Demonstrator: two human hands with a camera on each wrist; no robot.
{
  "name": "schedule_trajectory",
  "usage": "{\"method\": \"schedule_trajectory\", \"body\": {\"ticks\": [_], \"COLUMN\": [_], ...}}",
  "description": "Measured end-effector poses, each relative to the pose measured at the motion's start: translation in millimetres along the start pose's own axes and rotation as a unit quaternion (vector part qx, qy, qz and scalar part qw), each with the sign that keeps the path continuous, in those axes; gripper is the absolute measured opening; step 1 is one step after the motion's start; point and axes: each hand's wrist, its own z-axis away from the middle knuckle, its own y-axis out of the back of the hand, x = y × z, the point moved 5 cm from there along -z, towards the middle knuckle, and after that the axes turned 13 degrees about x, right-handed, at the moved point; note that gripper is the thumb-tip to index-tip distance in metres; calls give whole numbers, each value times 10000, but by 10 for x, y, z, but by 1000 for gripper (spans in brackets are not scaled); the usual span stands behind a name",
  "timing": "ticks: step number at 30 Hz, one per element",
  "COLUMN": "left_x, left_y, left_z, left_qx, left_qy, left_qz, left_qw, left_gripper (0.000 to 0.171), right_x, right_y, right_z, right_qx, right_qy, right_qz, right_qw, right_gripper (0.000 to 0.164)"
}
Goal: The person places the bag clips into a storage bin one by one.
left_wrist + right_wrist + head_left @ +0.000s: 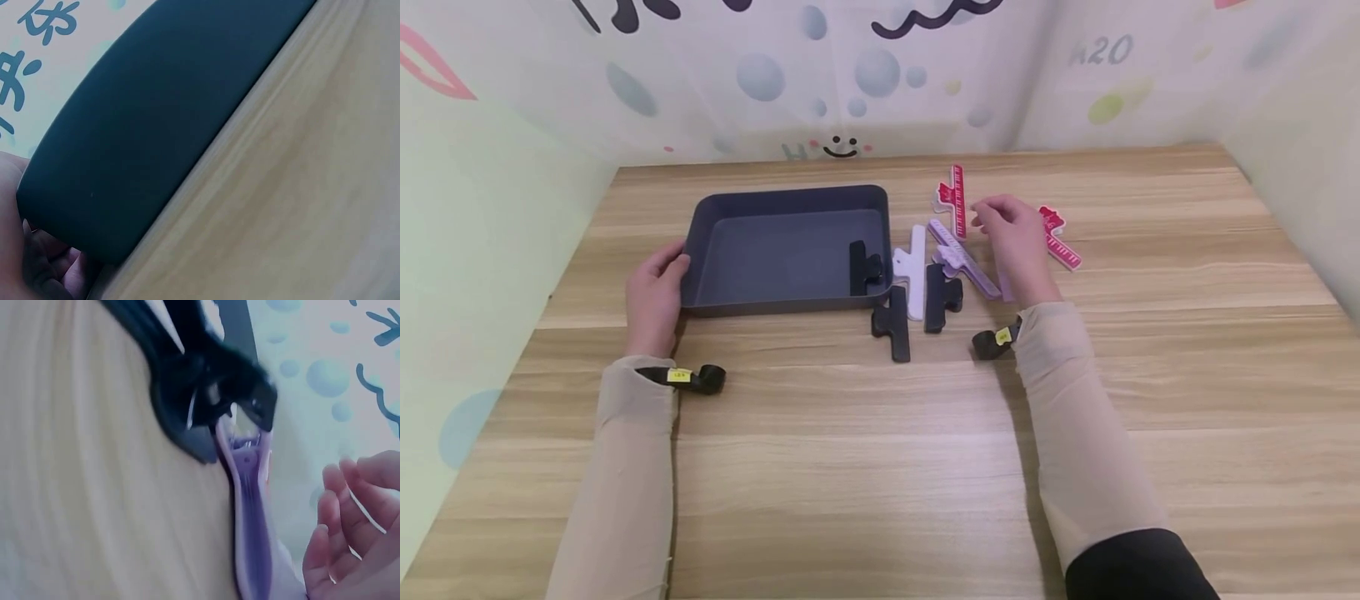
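Observation:
A dark grey baking tray [775,305] lies on the table, and my left hand [655,296] holds its left side, thumb at the rim. Inside, at the tray's right end, is a black clip [858,268]. My right hand [1018,250] hovers among the clips with fingers loosely bent and nothing in them. Close by its fingertips lies a red ruler-patterned clip [958,204]; a second red clip [1063,250] lies right of the hand, partly hidden. A purple clip [970,265] lies left of the hand, and another light purple piece [1004,287] shows under the wrist.
Beside the tray's right wall are a pale lilac clip [916,283] and two more black ones, a nearer black clip [898,325] and a black clip [935,300] to its right. A printed curtain [925,100] hangs behind the wooden table [850,467].

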Motion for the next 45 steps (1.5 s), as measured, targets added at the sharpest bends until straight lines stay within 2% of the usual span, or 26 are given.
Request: {"method": "schedule_trajectory", "body": {"ticks": [8,13,16,22,28,33,36,40,45], "left_x": [-2,-2,-2,6,12,14,13,8,1], "left_y": [8,10,7,-3,-8,-10,-11,-5,7], "left_z": [-3,-6,-6,0,4,6,5,3,5], "left_qx": [-4,10,21,6,18,-12,-33,-51,-47], "left_qy": [-14,-39,-53,-84,-97,-56,-41,-38,-25], "left_qz": [37,32,14,27,26,41,77,26,-51], "left_qw": [10000,10000,10000,10000,9999,10000,10000,10000,10000], "left_gripper": [38,38,38,38,38,38,38,39,39], "right_x": [-33,-37,-12,139,202,177,197,244,271], "right_y": [160,332,425,497,522,664,753,799,775], "right_z": [-75,-121,-140,-161,-193,-226,-238,-234,-246], "right_qx": [493,789,925,905,879,1272,1459,1350,1164], "right_qy": [150,56,37,-283,-383,-168,-280,-510,-485], "right_qz": [571,441,600,697,658,765,722,926,1312], "right_qw": [9970,9959,9939,9931,9932,9888,9863,9852,9833], "right_gripper": [29,27,26,27,28,26,25,27,29]}}
